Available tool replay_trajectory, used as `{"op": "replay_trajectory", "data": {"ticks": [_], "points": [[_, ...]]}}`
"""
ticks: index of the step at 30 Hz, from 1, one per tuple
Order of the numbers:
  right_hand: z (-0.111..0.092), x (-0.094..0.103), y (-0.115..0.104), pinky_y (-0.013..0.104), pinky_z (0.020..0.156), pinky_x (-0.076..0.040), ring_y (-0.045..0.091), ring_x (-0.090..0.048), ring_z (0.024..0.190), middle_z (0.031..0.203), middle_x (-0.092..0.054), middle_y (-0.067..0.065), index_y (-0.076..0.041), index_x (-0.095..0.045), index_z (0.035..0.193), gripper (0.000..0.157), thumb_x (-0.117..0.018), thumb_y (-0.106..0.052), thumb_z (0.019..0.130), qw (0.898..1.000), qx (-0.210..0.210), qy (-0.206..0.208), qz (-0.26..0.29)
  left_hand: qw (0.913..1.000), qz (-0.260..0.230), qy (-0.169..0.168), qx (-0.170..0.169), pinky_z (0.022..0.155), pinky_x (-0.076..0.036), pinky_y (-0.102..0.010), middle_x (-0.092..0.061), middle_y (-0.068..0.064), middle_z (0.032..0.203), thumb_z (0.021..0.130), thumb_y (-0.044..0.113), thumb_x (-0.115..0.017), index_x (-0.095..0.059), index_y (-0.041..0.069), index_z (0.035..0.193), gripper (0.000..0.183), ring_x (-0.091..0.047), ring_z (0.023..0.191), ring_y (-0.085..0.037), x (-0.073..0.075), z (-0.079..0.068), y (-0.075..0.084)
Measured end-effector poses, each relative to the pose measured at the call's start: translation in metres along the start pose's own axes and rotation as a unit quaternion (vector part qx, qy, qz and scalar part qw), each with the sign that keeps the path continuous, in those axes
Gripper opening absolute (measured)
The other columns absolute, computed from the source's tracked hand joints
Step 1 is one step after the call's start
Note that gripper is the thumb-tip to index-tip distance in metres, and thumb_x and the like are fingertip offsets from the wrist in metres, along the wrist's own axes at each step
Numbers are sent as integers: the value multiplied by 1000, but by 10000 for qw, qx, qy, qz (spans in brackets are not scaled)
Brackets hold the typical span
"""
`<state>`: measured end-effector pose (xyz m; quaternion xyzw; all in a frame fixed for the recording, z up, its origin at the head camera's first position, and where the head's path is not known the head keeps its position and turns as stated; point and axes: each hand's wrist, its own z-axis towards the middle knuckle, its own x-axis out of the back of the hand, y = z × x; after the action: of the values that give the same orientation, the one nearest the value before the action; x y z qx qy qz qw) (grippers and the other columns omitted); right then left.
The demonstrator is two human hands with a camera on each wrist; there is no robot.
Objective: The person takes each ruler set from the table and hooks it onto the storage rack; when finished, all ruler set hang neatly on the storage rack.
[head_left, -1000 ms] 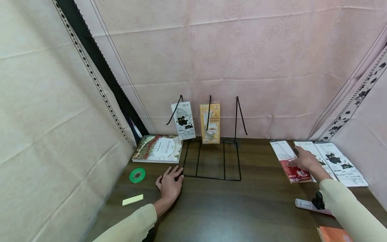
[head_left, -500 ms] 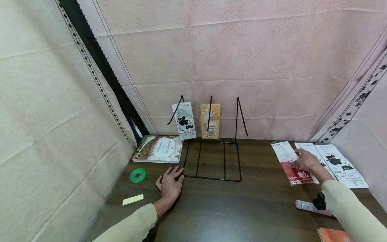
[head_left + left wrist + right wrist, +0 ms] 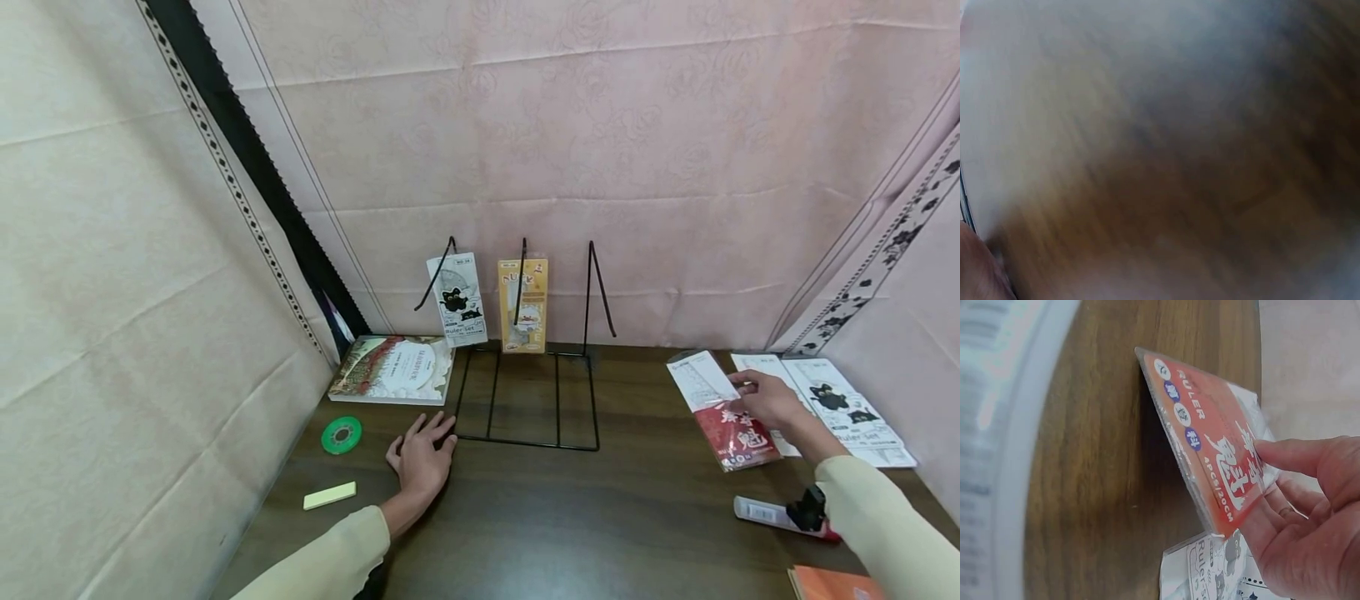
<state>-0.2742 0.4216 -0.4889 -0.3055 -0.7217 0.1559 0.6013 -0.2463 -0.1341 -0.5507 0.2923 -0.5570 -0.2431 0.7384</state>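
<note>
My right hand (image 3: 772, 406) pinches a red and white ruler set pack (image 3: 731, 432) by its edge at the right of the table. In the right wrist view the thumb lies on the printed face of the ruler pack (image 3: 1200, 434), with fingers beneath; it stands tilted above the wood. My left hand (image 3: 422, 458) rests with spread fingers at the front left corner of a black wire display rack (image 3: 557, 400). On the rack's hooks hang a white ruler set pack (image 3: 459, 308) and a yellow pack (image 3: 532, 292). The left wrist view is mostly blur.
White ruler packs (image 3: 847, 408) lie right of the right hand. Nearer are a long slim package (image 3: 761, 510) and an orange booklet (image 3: 832, 583). At left lie a picture-covered book (image 3: 390, 371), a green disc (image 3: 341, 435) and a pale yellow strip (image 3: 330, 495). Cloth walls surround the table.
My right hand has picked up the near edge of the red ruler pack, tilting it and shifting it slightly towards me. The yellow pack on the rack swings a little. My left hand stays put.
</note>
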Motion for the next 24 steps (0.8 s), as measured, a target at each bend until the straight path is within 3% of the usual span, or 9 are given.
{"op": "replay_trajectory", "data": {"ticks": [12, 20, 24], "points": [[-23, 5, -18, 26, 63, -45, 20, -57, 87, 116, -57, 27, -1, -47, 136, 54, -64, -12, 87, 9965, 762, 322, 72, 10000, -68, -39, 7, 106, -10, -59, -58, 7, 138, 88, 24, -69, -69, 26, 122, 33, -40, 140, -21, 0, 0, 1], [-45, 7, -43, 28, 67, -45, 30, -56, 101, 123, -53, 26, -8, -47, 138, 52, -63, -13, 89, 9955, 854, 209, 345, 9999, -78, -111, 65, 107, -10, -58, -57, 8, 138, 89, 25, -69, -68, 27, 122, 34, -39, 141, -20, 1, 0, 1], [-54, 9, -58, 29, 68, -47, 26, -57, 97, 122, -55, 22, -12, -50, 135, 48, -64, -13, 89, 9928, 1080, 234, 467, 9999, -30, -99, 112, 107, -10, -58, -58, 8, 138, 88, 26, -69, -68, 28, 122, 34, -39, 141, -20, 2, 0, 1]]}}
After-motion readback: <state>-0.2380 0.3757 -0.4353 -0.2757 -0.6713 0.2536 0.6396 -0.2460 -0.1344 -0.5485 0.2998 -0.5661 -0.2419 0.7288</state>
